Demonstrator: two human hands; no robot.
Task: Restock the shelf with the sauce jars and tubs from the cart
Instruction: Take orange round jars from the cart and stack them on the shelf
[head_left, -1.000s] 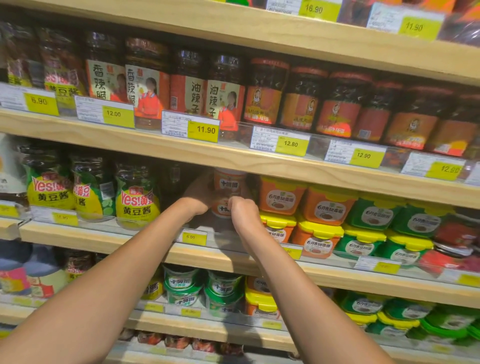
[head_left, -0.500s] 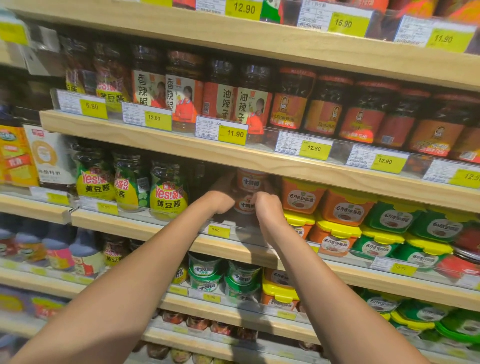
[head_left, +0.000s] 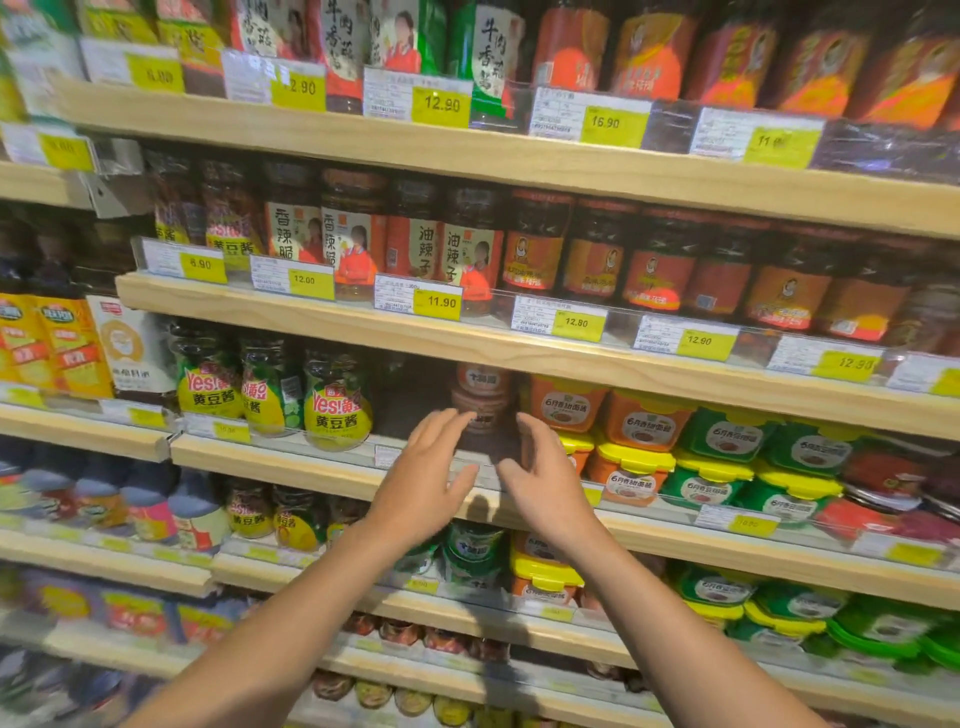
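— While both hands hang in front of the shelf (head_left: 291, 467), where are the tubs (head_left: 483, 400)?

— Two of them, red-brown, stand stacked one on the other. They are set back from the shelf's front edge, in the gap between the yellow-label jars (head_left: 337, 410) on one side and the orange tubs (head_left: 566, 405) on the other.

— And the grip of each hand?

— Left hand (head_left: 426, 483): fingers straight and spread, holding nothing. Right hand (head_left: 545, 478): fingers loosely bent and apart, also holding nothing. The palms face each other, either side of the stack.

— Do they touch it?

— Cannot tell. The left fingertips (head_left: 452, 418) overlap the lower tub in the view, but it is blurred there. Both hands are nearer the front edge than the stack.
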